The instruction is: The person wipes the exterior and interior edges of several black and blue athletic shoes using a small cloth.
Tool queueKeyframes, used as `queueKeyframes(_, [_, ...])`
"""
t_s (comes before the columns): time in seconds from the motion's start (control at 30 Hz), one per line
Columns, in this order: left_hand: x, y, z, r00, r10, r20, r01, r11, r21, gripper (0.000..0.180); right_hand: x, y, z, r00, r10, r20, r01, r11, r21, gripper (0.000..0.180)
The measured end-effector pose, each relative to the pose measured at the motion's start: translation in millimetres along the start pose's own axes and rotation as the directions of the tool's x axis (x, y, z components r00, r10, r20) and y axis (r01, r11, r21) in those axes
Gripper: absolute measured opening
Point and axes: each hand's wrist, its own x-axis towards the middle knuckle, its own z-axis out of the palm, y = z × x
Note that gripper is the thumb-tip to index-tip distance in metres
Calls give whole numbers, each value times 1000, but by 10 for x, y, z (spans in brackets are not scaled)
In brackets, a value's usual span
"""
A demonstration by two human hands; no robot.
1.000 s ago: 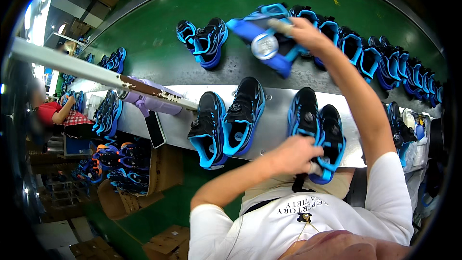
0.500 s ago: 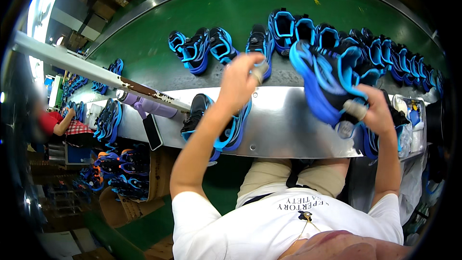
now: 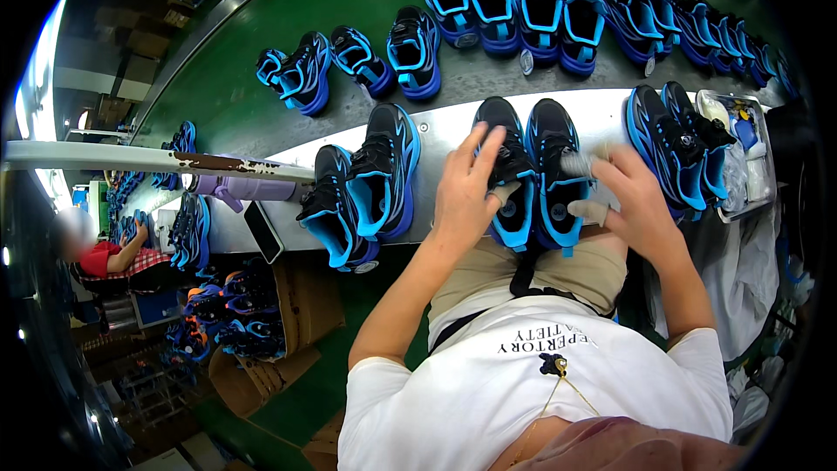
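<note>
Newly set on the metal tabletop [image 3: 449, 118], two black-and-blue shoes [image 3: 547, 148] are now standing side by side; the left hand [image 3: 466, 196] is spreading its fingers over one, the right hand [image 3: 635, 194] holding blurred fingers apart at the other.

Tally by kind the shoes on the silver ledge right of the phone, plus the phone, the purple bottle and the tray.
Shoes: 6
Phone: 1
Purple bottle: 1
Tray: 1
Total: 9
</note>
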Motion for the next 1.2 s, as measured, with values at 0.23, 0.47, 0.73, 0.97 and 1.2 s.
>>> queueKeyframes(0.23, [89, -77, 157, 988, 50, 144, -40, 997, -68, 51, 272, 700, 418, 994, 32, -107, -45, 992, -116, 39])
queueKeyframes(0.47, [2, -23, 107, 988, -14, 155, 45, 979, -201, 47, 138, 421, 313, 993, 100, -55, -104, 992, -77, 47])
queueKeyframes(0.73, [-74, 94, 284, 982, 129, 141, -156, 968, 199, 30, -34, 349, 260, 985, 82, -151, -123, 950, -288, 50])
queueKeyframes(0.97, [-94, 109, 286, 972, 174, 155, -208, 948, 240, 31, -226, 366, 476, 986, -126, -110, 74, 917, -393, 42])
queueKeyframes(1.2, [-110, 116, 312, 979, 117, 165, -152, 963, 224, 37, -97, 257, 795, 982, -187, 39, 167, 742, -649, 24])
